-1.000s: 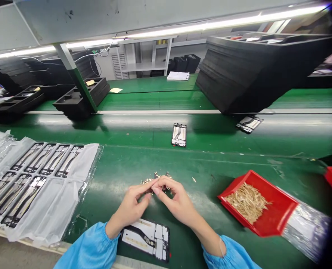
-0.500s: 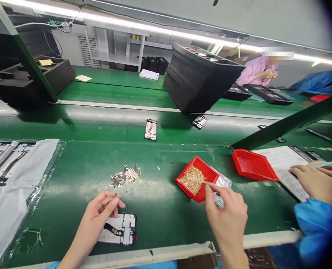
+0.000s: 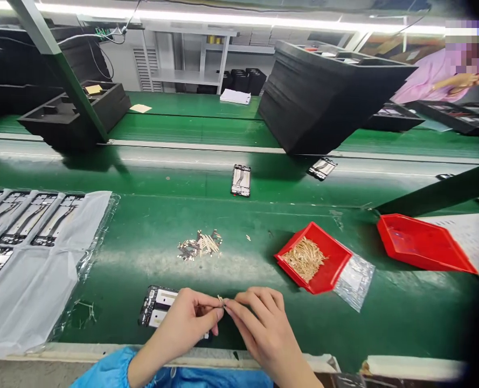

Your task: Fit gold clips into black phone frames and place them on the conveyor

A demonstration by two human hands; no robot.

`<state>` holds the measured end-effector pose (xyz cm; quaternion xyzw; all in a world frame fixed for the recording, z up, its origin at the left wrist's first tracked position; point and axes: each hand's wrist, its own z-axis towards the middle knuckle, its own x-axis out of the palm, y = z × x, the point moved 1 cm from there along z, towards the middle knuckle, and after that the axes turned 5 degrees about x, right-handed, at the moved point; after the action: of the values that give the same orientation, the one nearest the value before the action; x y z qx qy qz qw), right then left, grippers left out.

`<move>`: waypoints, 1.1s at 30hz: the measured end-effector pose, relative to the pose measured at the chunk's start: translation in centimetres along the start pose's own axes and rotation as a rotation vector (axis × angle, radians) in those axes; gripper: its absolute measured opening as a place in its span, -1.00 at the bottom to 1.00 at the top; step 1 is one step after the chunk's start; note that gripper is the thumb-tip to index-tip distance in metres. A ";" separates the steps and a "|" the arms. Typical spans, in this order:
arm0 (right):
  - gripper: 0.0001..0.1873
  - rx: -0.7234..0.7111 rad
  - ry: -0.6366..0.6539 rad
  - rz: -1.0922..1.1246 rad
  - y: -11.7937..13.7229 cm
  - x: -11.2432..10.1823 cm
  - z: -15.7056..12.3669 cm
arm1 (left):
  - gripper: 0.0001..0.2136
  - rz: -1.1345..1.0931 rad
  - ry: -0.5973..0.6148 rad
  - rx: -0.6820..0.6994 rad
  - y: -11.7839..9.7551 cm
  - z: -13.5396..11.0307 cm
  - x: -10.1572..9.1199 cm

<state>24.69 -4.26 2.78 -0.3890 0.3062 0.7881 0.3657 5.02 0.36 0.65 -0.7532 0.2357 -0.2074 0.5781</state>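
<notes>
My left hand [image 3: 185, 323] and my right hand [image 3: 259, 323] meet fingertip to fingertip low in the view, both pinched on a tiny gold metal strip [image 3: 220, 299]. Under my left hand lies a phone frame [image 3: 156, 307] on the green belt, partly hidden by my fingers. A loose pile of small gold strips [image 3: 201, 246] lies just beyond my hands. A red tray [image 3: 330, 272] holding several more gold strips sits to the right of my right hand.
A plastic sheet of phone frames [image 3: 33, 226] lies at left. Two phone frames [image 3: 241, 180] [image 3: 322, 168] sit on the far belt. A second red tray [image 3: 421, 242] sits at right. Stacked black foam trays [image 3: 324, 102] stand behind. A person in pink [image 3: 437, 75] works at far right.
My right hand came back from the red tray to meet my left hand. The view swung left, so the neighbour's hands at right left the frame.
</notes>
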 end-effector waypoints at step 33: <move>-0.74 -0.069 0.048 0.180 0.6 1.9 0.8 | -0.18 -0.398 0.044 -0.079 1.7 -3.2 -2.4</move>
<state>23.04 -3.35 1.73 -0.3909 0.3212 0.8183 0.2727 1.06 -1.05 -0.30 -0.8021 0.1028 -0.3246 0.4906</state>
